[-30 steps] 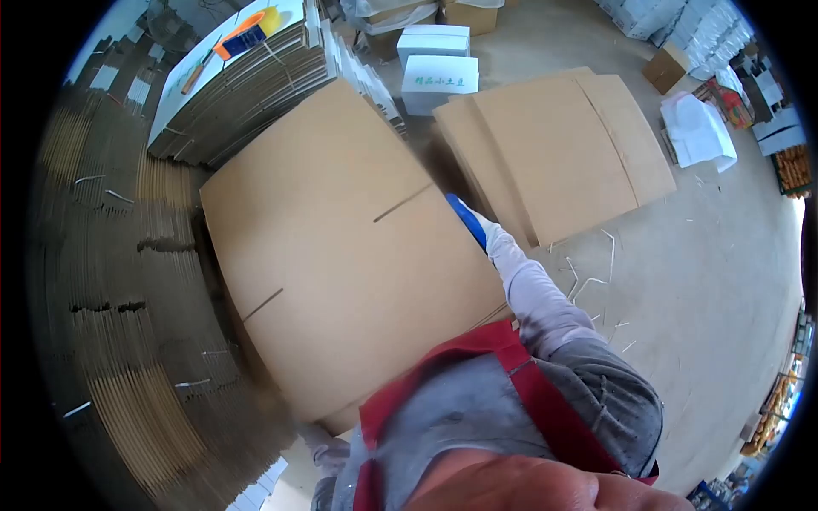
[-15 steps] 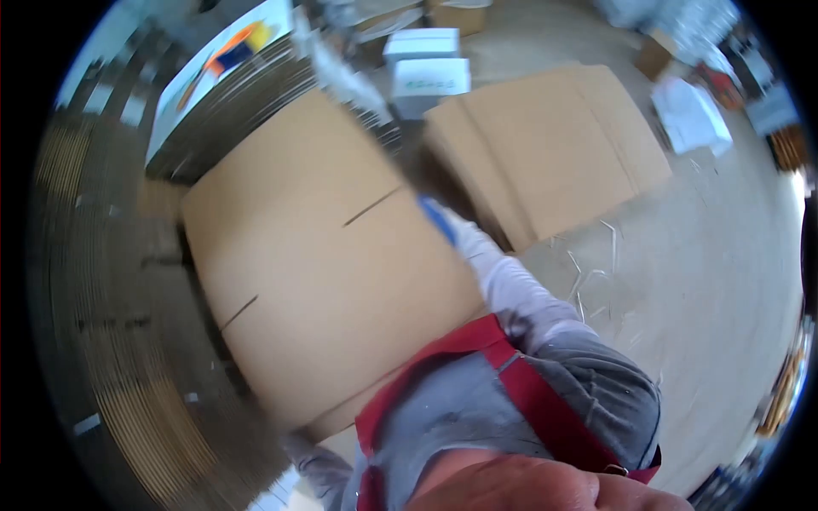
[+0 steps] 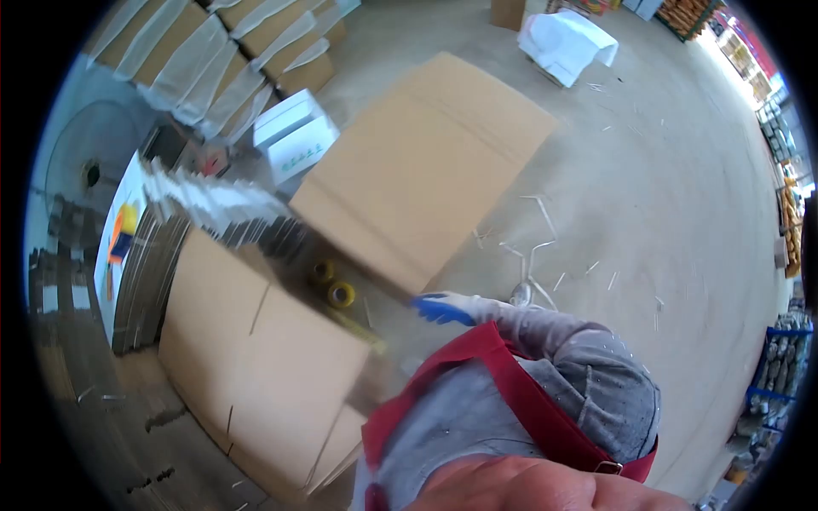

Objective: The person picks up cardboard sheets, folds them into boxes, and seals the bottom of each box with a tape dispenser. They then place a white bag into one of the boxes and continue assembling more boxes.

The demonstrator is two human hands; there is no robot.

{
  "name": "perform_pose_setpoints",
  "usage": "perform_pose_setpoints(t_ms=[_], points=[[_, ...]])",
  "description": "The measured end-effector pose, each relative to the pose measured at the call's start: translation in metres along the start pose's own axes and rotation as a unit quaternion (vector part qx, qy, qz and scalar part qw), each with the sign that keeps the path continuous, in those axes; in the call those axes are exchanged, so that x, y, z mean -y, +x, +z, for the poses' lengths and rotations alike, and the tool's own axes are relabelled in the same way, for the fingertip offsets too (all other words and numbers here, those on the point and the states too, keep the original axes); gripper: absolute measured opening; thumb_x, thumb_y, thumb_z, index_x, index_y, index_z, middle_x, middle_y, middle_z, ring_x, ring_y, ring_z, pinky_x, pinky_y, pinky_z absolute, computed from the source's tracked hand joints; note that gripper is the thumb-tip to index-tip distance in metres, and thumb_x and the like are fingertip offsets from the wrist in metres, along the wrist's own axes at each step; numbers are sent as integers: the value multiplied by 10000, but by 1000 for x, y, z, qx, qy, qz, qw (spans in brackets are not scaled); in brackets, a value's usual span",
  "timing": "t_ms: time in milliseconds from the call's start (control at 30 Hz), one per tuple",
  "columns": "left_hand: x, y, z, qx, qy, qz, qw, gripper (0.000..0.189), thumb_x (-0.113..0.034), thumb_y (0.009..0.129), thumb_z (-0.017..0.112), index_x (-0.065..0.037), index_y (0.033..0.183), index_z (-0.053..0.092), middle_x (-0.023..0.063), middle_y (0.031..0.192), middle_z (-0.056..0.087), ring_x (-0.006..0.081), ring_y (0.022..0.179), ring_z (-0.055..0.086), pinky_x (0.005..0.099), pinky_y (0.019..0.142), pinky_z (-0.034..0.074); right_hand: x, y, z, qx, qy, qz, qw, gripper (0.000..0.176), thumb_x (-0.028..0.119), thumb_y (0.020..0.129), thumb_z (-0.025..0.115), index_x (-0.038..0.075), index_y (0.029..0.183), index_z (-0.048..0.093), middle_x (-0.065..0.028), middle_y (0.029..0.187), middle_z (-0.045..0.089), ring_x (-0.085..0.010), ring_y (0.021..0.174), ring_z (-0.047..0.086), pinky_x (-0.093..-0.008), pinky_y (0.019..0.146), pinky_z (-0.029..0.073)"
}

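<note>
My right hand (image 3: 445,308), in a white and blue glove, has its fingers stretched out and holds nothing. It is just below the near corner of a large flat cardboard piece (image 3: 426,170). To the left, a slotted cardboard sheet (image 3: 256,341) lies tilted beside a stack of folded cardboard (image 3: 149,272). My left hand is not visible. Two yellow tape rolls (image 3: 341,295) sit on the floor between the two cardboard pieces.
White boxes (image 3: 302,146) stand at the upper left, near cartons with pale flaps (image 3: 196,72). A white-covered object (image 3: 567,44) is at the top. Thin strips (image 3: 541,247) lie on the floor (image 3: 665,221). Shelves (image 3: 780,366) line the right edge.
The view has turned toward the right. My right hand has come away from the slotted sheet, which now lies lower left. The tape rolls have come into view; my left sleeve has gone out.
</note>
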State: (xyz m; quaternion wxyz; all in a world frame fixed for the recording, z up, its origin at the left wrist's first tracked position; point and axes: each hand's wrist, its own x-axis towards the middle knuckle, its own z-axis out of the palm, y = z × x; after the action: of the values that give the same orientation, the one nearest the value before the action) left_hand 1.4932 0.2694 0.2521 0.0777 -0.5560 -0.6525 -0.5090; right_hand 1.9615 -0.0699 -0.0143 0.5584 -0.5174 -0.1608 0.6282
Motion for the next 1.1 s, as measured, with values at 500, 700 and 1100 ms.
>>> perform_pose_setpoints(t_ms=[500,700,1100], points=[[-334,-440,279,618,-181,-76,761,347,-25,823,622,3,1164,565,53,1012,626,123,878,585,225,773,477,33,-228,-349,-299,274,-74,911,405,250,935,442,136,1322,414,-75,1126,563,-161,990,566,-303,808,483],[-532,-546,365,564,-168,57,806,271,-90,836,627,18,1083,594,70,972,635,146,842,582,253,766,477,70,-299,-532,-414,344,-96,837,409,357,920,436,160,1279,434,-108,1139,565,-226,997,558,-360,850,449],[-904,-1026,322,869,-232,209,383,498,-204,761,720,-49,1199,544,77,1045,641,145,908,617,253,770,495,99,-465,-836,-598,418,-54,682,591,493,851,508,191,1337,362,-160,1284,467,-306,1096,488,-429,931,389]])
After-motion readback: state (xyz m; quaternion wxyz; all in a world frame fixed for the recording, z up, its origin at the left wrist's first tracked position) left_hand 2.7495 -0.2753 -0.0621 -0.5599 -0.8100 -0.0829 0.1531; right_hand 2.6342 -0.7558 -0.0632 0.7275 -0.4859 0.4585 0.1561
